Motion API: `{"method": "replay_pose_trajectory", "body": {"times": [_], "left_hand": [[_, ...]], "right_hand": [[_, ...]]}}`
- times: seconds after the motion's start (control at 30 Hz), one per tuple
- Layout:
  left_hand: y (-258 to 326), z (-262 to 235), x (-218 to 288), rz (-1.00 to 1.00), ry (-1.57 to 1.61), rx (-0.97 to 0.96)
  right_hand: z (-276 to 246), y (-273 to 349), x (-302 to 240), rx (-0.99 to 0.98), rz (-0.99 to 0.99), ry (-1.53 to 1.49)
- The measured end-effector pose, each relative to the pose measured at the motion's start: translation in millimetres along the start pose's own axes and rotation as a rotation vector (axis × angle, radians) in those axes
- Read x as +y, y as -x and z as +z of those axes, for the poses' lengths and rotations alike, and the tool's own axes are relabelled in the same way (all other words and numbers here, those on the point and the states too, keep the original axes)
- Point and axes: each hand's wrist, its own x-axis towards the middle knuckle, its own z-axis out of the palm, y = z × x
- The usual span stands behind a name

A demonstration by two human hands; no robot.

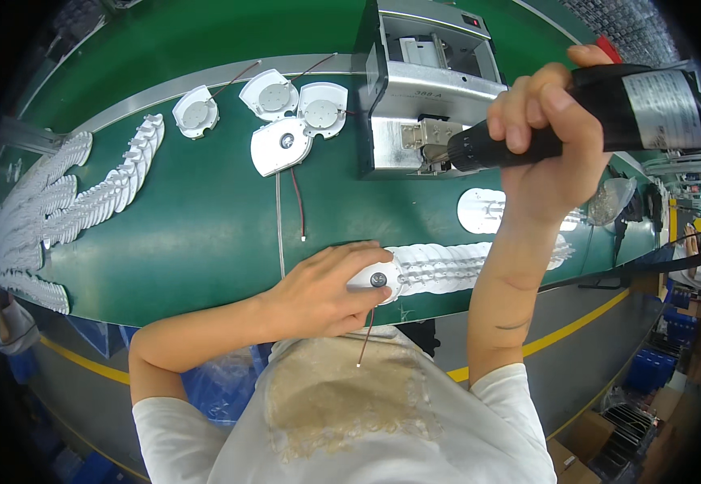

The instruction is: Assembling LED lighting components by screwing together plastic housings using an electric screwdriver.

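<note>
My right hand (556, 121) is wrapped round a black electric screwdriver (608, 113) with a silver label. The tool lies nearly level, its nose at the front of a metal screw feeder (439, 89); the bit's exact tip is hard to make out. At the near edge of the green bench, my left hand (326, 290) grips a white plastic housing (392, 278) between thumb and fingers. A dark round piece (378, 279) sits in its middle, and a thin wire with a small connector hangs from it over the edge. Part of this housing is hidden under the fingers.
A row of overlapping white housings (447, 270) runs right from my left hand, with another row (479, 211) behind it. Several wired white housings (282, 145) lie farther back. Stacked white parts (60, 202) fill the bench's left end. A clear bag (611, 200) rests at right.
</note>
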Motion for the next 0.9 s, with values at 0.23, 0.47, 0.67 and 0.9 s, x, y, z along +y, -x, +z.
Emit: {"method": "replay_pose_trajectory", "body": {"times": [0.23, 0.47, 0.67, 0.9], "left_hand": [[1.5, -2.2, -4.3, 0.017, 0.041, -0.019], [6.0, -0.2, -5.3, -0.005, 0.021, -0.011], [3.6, 4.2, -5.6, 0.024, -0.031, 0.022], [7.7, 3.9, -4.6, 0.004, -0.068, 0.053]], "right_hand": [[9.4, -6.5, 5.8, 0.06, 0.052, 0.143], [1.8, -1.8, 11.1, -0.073, 0.087, 0.01], [15.7, 56.5, -30.8, -0.16, 0.093, -0.049], [27.2, 89.1, -18.4, -0.105, 0.191, -0.028]]}}
